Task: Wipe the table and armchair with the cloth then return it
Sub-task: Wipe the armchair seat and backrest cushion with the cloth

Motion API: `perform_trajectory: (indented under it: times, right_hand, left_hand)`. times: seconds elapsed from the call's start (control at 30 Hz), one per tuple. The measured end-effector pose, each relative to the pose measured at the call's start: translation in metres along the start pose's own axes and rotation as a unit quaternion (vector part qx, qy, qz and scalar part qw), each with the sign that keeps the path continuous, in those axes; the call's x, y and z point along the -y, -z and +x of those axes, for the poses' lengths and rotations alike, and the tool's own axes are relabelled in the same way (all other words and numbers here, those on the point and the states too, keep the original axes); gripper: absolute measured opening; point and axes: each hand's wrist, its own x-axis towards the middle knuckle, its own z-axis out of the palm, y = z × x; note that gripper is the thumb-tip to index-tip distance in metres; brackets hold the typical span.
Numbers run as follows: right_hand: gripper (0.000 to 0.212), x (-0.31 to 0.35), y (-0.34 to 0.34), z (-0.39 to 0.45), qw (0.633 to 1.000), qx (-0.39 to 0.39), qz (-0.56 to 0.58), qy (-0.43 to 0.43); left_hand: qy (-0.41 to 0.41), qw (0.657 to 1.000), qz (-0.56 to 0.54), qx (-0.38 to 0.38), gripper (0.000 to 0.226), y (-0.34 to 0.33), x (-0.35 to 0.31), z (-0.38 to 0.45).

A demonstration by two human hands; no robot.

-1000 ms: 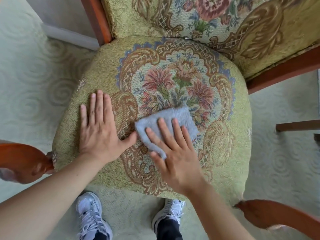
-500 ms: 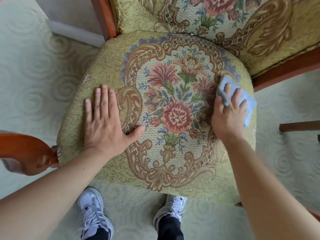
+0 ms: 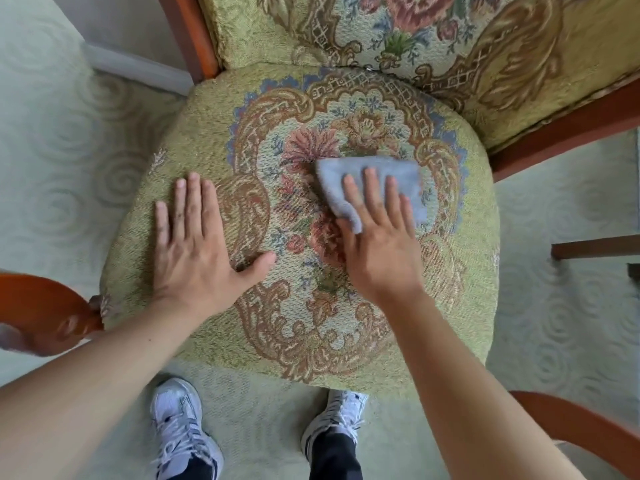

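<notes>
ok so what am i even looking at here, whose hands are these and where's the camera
No machine here: a person wears a camera on the head, looking down at their own arms and shoes. Below is an armchair seat with flowered fabric. The left hand lies flat on the seat, holding nothing. The right hand presses a blue-grey cloth onto the seat with straight fingers, which looks like wiping. Wooden armrests show at both lower edges.

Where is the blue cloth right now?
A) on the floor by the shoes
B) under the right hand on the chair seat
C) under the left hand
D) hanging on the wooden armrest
B: the right hand presses the blue cloth flat on the armchair seat.
</notes>
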Motion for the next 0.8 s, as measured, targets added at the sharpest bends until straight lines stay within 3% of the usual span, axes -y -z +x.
perform_trajectory:
  times: [0.13,0.27,0.33,0.43,0.5,0.6,0.7,0.8]
  right_hand:
    - [0.053,-0.063,0.011,-0.019,0.978,-0.041,0.065,-0.191]
    - [0.054,-0.048,0.008,-0.011,0.926,-0.053,0.114,-0.356]
    - [0.054,-0.013,0.004,-0.005,0.939,-0.059,0.105,-0.322]
    - [0.056,0.048,-0.008,-0.002,0.99,-0.031,0.079,-0.117]
    - [0.057,0.075,-0.013,-0.002,0.995,0.002,0.097,-0.012]
    - [0.057,0.064,-0.009,-0.001,0.995,0.032,0.089,0.044]
    - [0.059,0.022,-0.003,-0.004,0.999,0.019,0.034,0.037]
    - [0.057,-0.026,0.01,-0.005,0.992,-0.019,0.061,-0.11]
  left_hand:
    - [0.001,1.0,0.007,0.009,0.123,0.001,-0.001,0.0]
    - [0.006,1.0,0.009,0.01,0.122,0.001,-0.003,0.0]
    - [0.007,1.0,0.008,0.007,0.122,0.002,-0.003,0.0]
    - [0.004,1.0,-0.001,-0.001,0.12,0.002,-0.005,0.001]
    - [0.012,1.0,-0.022,-0.005,0.122,0.003,-0.006,-0.001]
    - [0.004,0.999,-0.032,-0.009,0.12,0.003,-0.006,-0.004]
    - [-0.002,1.0,-0.018,-0.001,0.116,0.004,-0.004,-0.007]
    - [0.0,1.0,-0.013,0.009,0.115,0.003,-0.004,-0.007]
